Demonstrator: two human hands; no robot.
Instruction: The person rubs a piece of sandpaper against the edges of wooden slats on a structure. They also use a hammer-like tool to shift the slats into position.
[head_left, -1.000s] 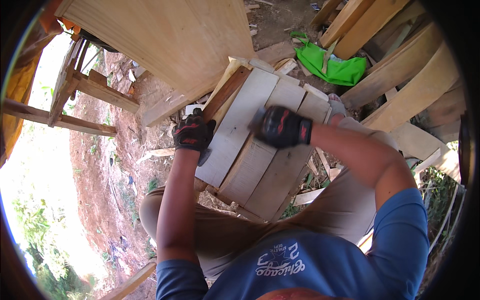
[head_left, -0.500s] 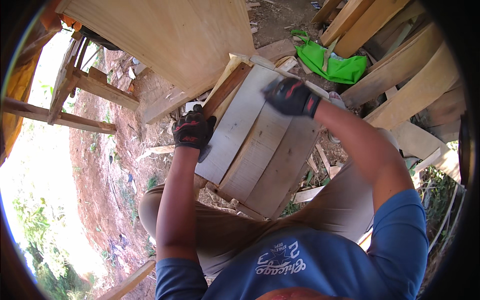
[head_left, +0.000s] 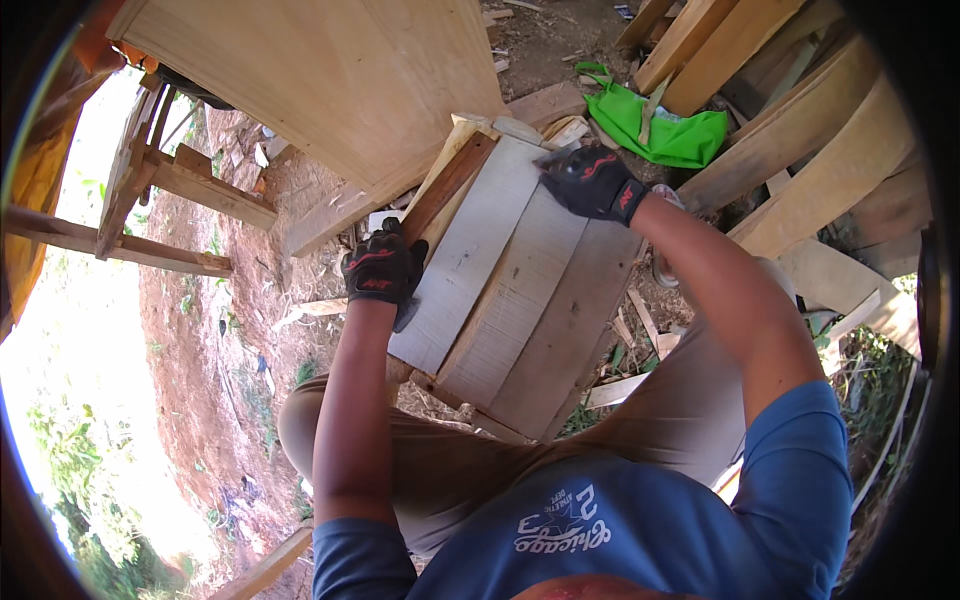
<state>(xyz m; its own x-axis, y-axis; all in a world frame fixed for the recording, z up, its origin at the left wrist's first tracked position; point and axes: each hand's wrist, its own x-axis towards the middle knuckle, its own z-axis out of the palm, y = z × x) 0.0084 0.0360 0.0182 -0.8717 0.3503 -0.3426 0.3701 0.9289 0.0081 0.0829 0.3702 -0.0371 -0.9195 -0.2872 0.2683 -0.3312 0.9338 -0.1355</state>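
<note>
A panel of grey weathered boards leans tilted in front of my knees, with a brown batten along its upper left edge. My left hand, in a black glove with red marks, grips the panel's left edge. My right hand, gloved the same way, rests on the panel's upper right corner with fingers curled over the top edge. Both forearms reach out from the bottom of the view.
A large pale plywood sheet stands behind the panel. Long timber planks are stacked at the right, with a green cloth among them. A wooden frame stands at the left on red earth with wood scraps.
My right hand has slid from the middle of the panel up to its top right corner. The left hand has stayed on the left edge.
</note>
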